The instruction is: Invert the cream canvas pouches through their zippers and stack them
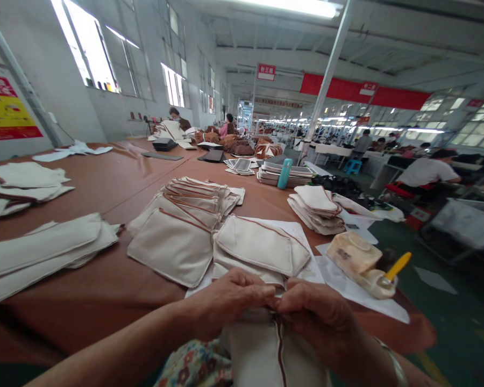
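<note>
Close to my body at the table's front edge is a cream piece with brown piping [258, 352], seemingly a sewn bag panel. My left hand [236, 298] and my right hand [317, 306] pinch its upper end, fingertips nearly touching. Whatever small part lies between the fingertips is hidden. Just beyond my hands, a stack of cream piped panels [262, 244] rests on white paper. Left of it leans a fanned row of similar cream pieces [173, 242] with brown edging.
Brown sheeting covers the table [105, 193]. At right are a glue container [355, 255] with a yellow-handled brush [398, 267], another cream stack [317, 209] and a turquoise bottle [284, 174]. More cream pieces [44, 244] lie at left. People sit farther off.
</note>
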Demonstrator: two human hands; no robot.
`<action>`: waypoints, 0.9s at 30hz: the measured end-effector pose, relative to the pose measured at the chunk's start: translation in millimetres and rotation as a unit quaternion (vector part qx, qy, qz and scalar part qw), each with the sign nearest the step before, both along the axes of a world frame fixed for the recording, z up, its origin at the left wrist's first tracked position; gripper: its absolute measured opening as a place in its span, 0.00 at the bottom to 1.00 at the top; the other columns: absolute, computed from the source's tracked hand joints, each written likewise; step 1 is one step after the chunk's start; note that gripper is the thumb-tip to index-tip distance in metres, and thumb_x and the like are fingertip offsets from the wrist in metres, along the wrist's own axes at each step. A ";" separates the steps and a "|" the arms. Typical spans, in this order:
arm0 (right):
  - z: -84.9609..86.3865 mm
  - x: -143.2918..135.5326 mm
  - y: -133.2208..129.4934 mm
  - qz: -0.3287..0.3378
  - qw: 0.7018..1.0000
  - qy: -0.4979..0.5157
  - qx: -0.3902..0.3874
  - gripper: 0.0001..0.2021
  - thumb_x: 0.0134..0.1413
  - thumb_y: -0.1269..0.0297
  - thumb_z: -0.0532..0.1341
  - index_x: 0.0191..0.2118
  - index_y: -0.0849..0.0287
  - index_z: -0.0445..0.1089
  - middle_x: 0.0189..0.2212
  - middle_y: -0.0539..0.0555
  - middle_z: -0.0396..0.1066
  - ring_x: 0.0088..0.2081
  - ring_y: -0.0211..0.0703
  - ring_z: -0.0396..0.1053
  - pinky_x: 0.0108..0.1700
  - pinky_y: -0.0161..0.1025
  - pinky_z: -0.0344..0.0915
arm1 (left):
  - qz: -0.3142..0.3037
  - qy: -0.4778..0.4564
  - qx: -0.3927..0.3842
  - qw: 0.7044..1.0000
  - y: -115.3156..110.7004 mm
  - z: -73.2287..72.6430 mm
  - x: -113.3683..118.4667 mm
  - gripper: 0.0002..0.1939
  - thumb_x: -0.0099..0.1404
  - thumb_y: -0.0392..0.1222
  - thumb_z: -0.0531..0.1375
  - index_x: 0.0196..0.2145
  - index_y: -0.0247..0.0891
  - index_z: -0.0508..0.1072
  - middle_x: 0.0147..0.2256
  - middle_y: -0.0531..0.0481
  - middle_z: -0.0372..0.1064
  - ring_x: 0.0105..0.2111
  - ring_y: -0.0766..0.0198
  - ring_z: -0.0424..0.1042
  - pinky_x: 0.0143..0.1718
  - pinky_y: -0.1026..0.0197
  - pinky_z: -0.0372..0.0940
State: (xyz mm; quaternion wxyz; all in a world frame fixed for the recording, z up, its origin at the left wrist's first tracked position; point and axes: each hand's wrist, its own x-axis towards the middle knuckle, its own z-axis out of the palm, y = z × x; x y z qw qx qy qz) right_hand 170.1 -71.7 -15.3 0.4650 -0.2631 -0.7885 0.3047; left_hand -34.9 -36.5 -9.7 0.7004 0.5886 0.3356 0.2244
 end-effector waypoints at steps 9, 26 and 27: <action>1.8 14.5 -18.3 0.037 0.994 -0.001 -0.105 0.03 0.60 0.67 0.60 0.39 0.57 0.69 0.28 0.50 0.65 0.28 0.37 0.61 0.29 0.32 0.58 | -0.126 0.002 0.076 0.989 -9.7 11.9 -0.4 0.25 0.62 0.61 0.61 0.27 0.34 0.64 0.24 0.56 0.52 0.24 0.71 0.48 0.24 0.65 0.44; 8.7 15.9 -11.8 0.116 0.939 0.021 -0.323 0.20 0.61 0.49 0.60 0.28 0.61 0.62 0.25 0.48 0.57 0.28 0.35 0.51 0.27 0.32 0.48 | -0.052 -0.121 0.124 0.984 -23.0 -2.3 9.9 0.18 0.66 0.52 0.59 0.27 0.34 0.65 0.24 0.54 0.55 0.25 0.68 0.53 0.26 0.64 0.50; 5.8 16.5 -11.8 0.108 0.936 0.032 -0.333 0.20 0.61 0.49 0.60 0.28 0.61 0.63 0.25 0.47 0.56 0.27 0.35 0.51 0.27 0.32 0.48 | -0.044 -0.129 0.128 0.982 -22.0 -5.9 10.5 0.18 0.66 0.51 0.59 0.27 0.34 0.64 0.24 0.54 0.55 0.25 0.68 0.52 0.26 0.64 0.49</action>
